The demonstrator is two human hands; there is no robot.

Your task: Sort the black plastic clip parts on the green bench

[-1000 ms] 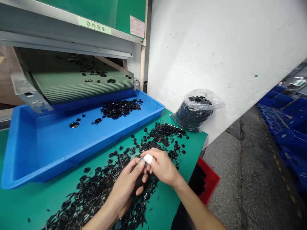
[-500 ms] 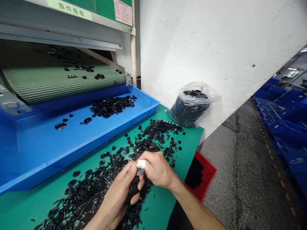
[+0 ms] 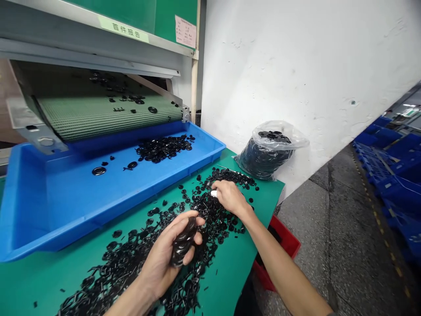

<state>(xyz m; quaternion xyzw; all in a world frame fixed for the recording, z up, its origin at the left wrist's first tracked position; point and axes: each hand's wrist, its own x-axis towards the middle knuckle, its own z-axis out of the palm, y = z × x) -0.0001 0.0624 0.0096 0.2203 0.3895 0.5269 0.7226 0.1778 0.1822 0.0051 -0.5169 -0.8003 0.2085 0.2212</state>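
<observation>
One left hand (image 3: 161, 252) grasped one stack (image 3: 183, 243) of black discs, too overlapped to count, above a green table (image 3: 226, 267). One right hand (image 3: 230, 196), with one white wrap (image 3: 214, 193) on a digit, reached into one sprawling pile (image 3: 115, 272) of countless black parts; whether it gripped any could not be told. Beyond lay one blue tray (image 3: 98, 195) holding one heap (image 3: 162, 149) and several strays, below one belt (image 3: 115, 123). One clear bag (image 3: 265, 159) of discs and one red bin (image 3: 291, 243) stood to the right.
</observation>
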